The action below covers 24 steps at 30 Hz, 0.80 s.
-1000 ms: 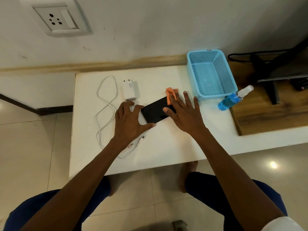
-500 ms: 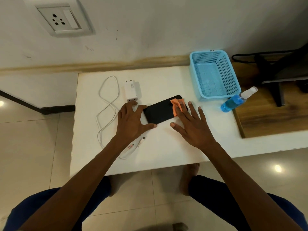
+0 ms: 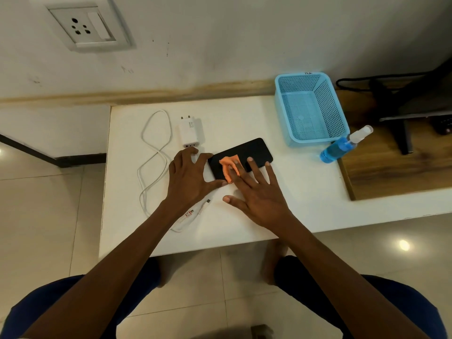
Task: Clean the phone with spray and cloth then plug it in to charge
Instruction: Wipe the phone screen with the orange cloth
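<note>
From the head view, your biggest risk is the phone (image 3: pixel 241 156) sliding. It lies flat and skewed on the white table (image 3: pixel 244 113), and only your left hand (image 3: pixel 189 178) steadies it, fingers spread and braced against its near-left end rather than wrapped round it. Push the wipe too hard toward the far right and the phone could skate out from under that brace toward the blue basket (image 3: pixel 310 108). The orange cloth (image 3: pixel 228 166) is small and bunched, so your bare fingertips may ride over its edge and smear the glass you are cleaning — I judge that likely, since two fingers already reach past the cloth onto the screen. The spray bottle (image 3: pixel 342 146) lies on its side at the table's right edge, partly over the wooden surface (image 3: pixel 391 172); a wide sweep of your right arm could roll it off.

The cable (image 3: pixel 156 152) loops along the table's left edge and its free plug end lies just beside your left wrist — a careless pull back could drag it to the floor. The charger brick (image 3: pixel 190 132) sits just beyond your left fingertips.

Your right hand (image 3: pixel 254 192) is flat, fingers straight, pressing the cloth onto the phone's near-left half. The phone sits mid-table, directly under those fingers and touching your left hand.
</note>
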Each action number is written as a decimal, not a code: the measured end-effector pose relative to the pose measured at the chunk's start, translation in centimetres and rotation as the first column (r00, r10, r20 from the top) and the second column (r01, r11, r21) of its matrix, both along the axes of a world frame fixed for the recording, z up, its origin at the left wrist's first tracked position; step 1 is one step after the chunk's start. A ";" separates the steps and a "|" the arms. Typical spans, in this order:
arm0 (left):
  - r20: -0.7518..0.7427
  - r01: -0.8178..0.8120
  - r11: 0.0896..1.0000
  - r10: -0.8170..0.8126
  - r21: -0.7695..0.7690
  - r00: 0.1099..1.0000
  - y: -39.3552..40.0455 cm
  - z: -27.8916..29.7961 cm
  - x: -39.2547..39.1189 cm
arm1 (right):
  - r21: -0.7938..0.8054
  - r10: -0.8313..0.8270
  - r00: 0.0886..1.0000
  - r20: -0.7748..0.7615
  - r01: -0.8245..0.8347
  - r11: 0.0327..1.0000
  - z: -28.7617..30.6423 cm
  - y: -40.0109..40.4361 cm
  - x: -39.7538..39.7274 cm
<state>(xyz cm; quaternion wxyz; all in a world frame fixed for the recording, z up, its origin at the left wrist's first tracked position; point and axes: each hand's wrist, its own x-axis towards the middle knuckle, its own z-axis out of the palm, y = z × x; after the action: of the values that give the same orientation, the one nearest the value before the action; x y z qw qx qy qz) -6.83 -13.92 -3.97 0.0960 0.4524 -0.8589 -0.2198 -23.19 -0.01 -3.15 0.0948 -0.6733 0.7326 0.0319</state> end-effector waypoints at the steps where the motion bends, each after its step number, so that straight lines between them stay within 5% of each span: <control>1: 0.001 -0.006 1.000 0.006 0.004 1.000 0.0 0.0 0.0 | 0.000 -0.032 0.999 -0.019 0.032 0.999 -0.1 0.2 -0.5; 7: 0.018 -0.013 1.000 0.012 0.020 1.000 -0.2 0.1 -0.4 | -0.022 -0.264 0.962 -0.071 0.263 0.965 0.0 0.6 -3.8; 12: 0.002 -0.003 0.999 0.003 0.041 1.000 -0.2 0.3 -0.5 | -0.035 -0.263 0.964 0.037 0.264 0.964 0.0 -0.5 -2.9; 19: 0.020 0.007 1.000 -0.007 -0.009 1.000 -0.1 0.2 -0.3 | -0.044 0.017 1.000 0.012 -0.016 0.999 -0.1 -2.1 0.5; 24: 0.022 0.004 1.000 -0.004 0.005 1.000 -0.1 0.2 -0.2 | -0.034 -0.148 0.989 -0.025 0.147 0.988 0.6 -2.4 -2.5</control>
<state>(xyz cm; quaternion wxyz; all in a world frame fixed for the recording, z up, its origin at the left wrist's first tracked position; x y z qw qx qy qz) -7.02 -14.04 -3.73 0.0852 0.4533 -0.8603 -0.2170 -25.64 -2.40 -2.59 0.0761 -0.6181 0.7821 0.0219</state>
